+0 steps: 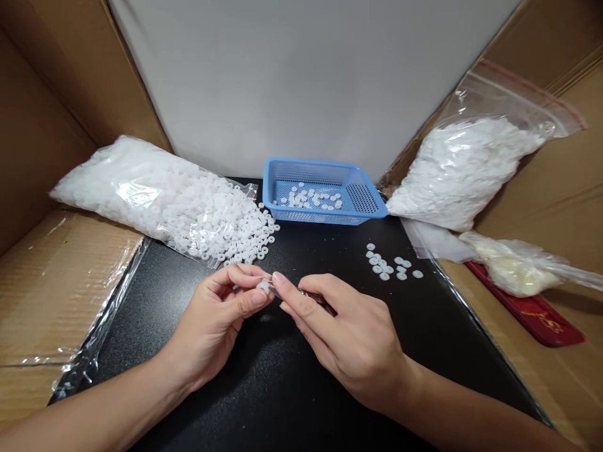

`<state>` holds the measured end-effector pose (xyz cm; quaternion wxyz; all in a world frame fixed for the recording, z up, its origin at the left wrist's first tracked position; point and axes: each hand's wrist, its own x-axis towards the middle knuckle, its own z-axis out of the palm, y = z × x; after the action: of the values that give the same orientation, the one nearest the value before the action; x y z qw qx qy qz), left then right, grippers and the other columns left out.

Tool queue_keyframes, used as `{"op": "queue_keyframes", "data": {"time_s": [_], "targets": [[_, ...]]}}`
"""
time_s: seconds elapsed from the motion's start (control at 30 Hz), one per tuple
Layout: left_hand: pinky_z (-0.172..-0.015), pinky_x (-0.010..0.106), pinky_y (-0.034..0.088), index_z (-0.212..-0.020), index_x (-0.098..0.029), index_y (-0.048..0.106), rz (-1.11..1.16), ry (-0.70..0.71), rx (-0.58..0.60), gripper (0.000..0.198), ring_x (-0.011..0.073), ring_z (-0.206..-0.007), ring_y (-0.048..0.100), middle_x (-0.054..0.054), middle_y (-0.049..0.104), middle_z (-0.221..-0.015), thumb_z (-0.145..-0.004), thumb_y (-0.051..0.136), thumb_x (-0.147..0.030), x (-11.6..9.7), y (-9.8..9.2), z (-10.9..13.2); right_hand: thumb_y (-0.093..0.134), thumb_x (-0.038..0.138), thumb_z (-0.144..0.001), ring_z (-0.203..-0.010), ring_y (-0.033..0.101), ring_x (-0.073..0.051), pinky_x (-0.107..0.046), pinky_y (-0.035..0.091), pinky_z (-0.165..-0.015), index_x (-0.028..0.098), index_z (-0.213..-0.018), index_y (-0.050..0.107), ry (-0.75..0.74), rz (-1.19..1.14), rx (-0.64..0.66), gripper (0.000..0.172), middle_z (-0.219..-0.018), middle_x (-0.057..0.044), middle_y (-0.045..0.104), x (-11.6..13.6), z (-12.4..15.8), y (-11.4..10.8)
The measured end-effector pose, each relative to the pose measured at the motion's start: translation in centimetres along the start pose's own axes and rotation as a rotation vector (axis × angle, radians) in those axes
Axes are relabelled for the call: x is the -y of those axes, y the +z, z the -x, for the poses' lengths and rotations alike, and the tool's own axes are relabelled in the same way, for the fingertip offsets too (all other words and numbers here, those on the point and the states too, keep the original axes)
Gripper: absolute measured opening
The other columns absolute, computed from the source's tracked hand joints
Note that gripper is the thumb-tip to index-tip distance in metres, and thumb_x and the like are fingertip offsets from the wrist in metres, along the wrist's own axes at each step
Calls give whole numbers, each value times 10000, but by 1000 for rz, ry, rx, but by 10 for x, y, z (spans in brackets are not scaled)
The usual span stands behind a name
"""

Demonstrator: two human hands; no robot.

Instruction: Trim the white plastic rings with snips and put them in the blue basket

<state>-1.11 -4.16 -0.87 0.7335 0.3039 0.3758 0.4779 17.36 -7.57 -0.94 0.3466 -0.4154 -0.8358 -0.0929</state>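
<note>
While the left hand point(221, 314) pinches one small white ring point(262, 287) between thumb and forefinger, the right hand point(348, 333) pinches a thin dark tool point(313, 296) with its tip at that ring. It may be tweezers or a pick; the fingers cover too much for us to tell. The other fingers of both hands are loosely curled. Ring and hands sit over the middle of the black mat point(282, 376).

We judge the work early on. The blue basket point(367, 199) at the mat's back edge holds only a thin scatter of rings, with its mesh floor mostly bare. The open bag of rings point(155, 194) at the back left corner looks nearly full, with loose rings point(249, 242) spilled at its mouth. A small cluster of rings point(391, 265) lies near the right edge. Off the back right corner a second bag of white pieces point(461, 169) leans on the cardboard, bulging.
</note>
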Motion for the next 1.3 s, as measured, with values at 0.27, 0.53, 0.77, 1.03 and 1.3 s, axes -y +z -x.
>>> {"op": "queue_keyframes", "data": {"time_s": [0.27, 0.53, 0.77, 1.03, 1.3], "targets": [[-735, 163, 567, -641, -155, 710, -10, 9, 6, 202, 99, -781, 688, -6, 717, -847, -675, 905, -112, 1, 1, 2, 549, 125, -1004, -711, 647, -146, -251, 516, -581, 85, -1299, 678, 0, -29, 5, 324, -857, -77, 694, 0, 1, 1], [-706, 173, 562, -624, -152, 685, -20, 28, 3, 231, 101, -757, 672, -8, 712, -835, -668, 909, -123, 0, 1, 4, 552, 100, -1000, -704, 643, -130, -224, 521, -593, 78, -1267, 689, 12, -63, -25, 301, -823, -69, 691, 3, -2, 0], [-715, 153, 558, -619, -151, 678, -6, 35, 6, 238, 90, -765, 670, -13, 711, -838, -672, 905, -104, 0, 2, 4, 533, 136, -1019, -704, 638, -128, -224, 518, -590, 116, -1289, 681, 16, -40, -12, 308, -833, -64, 694, 3, -1, 1], [-713, 142, 559, -623, -156, 677, 1, 32, 29, 235, 83, -760, 672, -18, 708, -842, -687, 895, -95, 1, 0, 4, 536, 118, -1014, -722, 632, -132, -230, 522, -612, 123, -1321, 662, 12, -60, -11, 332, -844, -67, 694, 2, 0, 1], [-717, 134, 552, -624, -159, 678, -9, 22, 40, 233, 78, -764, 668, -24, 711, -839, -692, 895, -107, 0, 2, 4, 543, 117, -1009, -723, 638, -134, -230, 523, -615, 118, -1306, 674, 6, -54, -13, 324, -837, -64, 696, 2, -1, 0]]}}
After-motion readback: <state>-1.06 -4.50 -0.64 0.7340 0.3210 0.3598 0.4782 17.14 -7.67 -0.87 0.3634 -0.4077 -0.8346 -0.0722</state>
